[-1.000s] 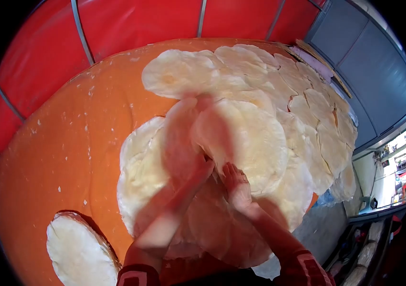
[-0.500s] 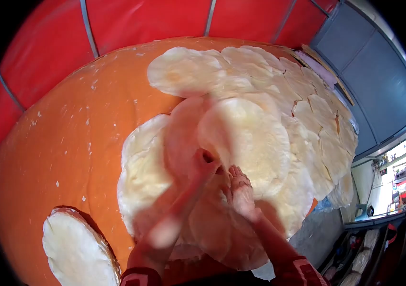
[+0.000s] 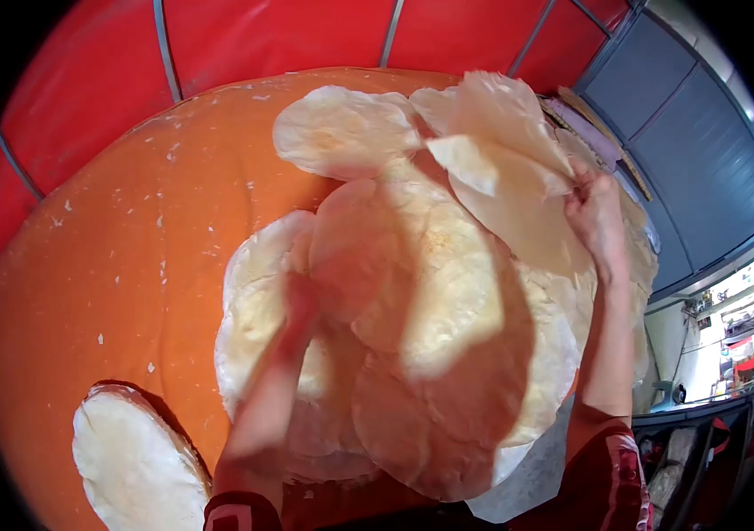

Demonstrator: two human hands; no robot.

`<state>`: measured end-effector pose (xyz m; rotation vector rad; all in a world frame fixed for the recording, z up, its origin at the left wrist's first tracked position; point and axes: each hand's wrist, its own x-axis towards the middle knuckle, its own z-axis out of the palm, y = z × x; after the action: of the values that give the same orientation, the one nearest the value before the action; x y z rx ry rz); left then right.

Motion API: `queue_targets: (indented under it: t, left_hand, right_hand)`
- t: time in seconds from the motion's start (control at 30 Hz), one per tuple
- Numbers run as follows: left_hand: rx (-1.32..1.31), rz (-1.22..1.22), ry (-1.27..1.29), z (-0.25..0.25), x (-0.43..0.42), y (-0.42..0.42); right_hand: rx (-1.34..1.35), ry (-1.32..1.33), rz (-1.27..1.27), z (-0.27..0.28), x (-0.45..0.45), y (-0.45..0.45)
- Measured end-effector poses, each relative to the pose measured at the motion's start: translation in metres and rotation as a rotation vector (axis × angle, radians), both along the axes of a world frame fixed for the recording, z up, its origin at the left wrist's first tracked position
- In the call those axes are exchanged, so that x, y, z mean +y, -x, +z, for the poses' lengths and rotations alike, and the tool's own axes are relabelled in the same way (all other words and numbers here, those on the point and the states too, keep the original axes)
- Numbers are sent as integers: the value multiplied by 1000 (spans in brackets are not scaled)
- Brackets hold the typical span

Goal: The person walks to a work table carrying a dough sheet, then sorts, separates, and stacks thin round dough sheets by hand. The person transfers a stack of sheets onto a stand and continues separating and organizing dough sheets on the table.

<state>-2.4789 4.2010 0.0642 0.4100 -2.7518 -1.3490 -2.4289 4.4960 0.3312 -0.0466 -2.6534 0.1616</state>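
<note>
My right hand (image 3: pixel 596 212) is closed on the edge of a thin round flatbread (image 3: pixel 514 199), lifted and partly folded over at its left side. Below it, on the orange surface, several pale flatbreads (image 3: pixel 448 292) lie overlapping in a heap. My left hand (image 3: pixel 299 305) is over the left part of this heap, blurred and in shadow, so its fingers cannot be made out. Whether it touches the flatbread (image 3: pixel 257 301) beneath it, I cannot tell.
A separate stack of flatbreads (image 3: pixel 133 460) lies at the lower left of the orange surface (image 3: pixel 102 274). Another flatbread (image 3: pixel 341 128) lies towards the back. Red sheeting (image 3: pixel 279 44) on metal bars borders the far side, and grey panels (image 3: pixel 696 150) stand at the right.
My right hand has moved up and right from the heap's middle and now holds a raised flatbread. My left hand has moved left and slightly down, away from the centre.
</note>
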Motion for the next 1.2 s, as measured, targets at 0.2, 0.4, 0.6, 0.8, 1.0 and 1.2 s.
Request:
queue_targets:
  t: [0.2,0.4,0.6,0.8,1.0,1.2]
  left_hand:
    - [-160,-175,-388,11,-21,7]
    - [-146,-154,-662,18,-6,-12]
    - [-12,-360,-272,-38,-7,13]
    - [-193,-343,-1286,22,1,-20]
    - [-188,-288,-1446,21,3,-31]
    - [-277,-348,-1226,50,6,-34]
  right_hand:
    - [-210,31,257,-109,-57,1]
    - [-460,552,272,-122,-37,51]
    - [-389,346,231,-58,-59,54]
    - [-730,-35,279,-180,-117,-7]
    - [-376,47,340,-208,-133,-19]
    - [-144,-257,267,-233,-149,-31]
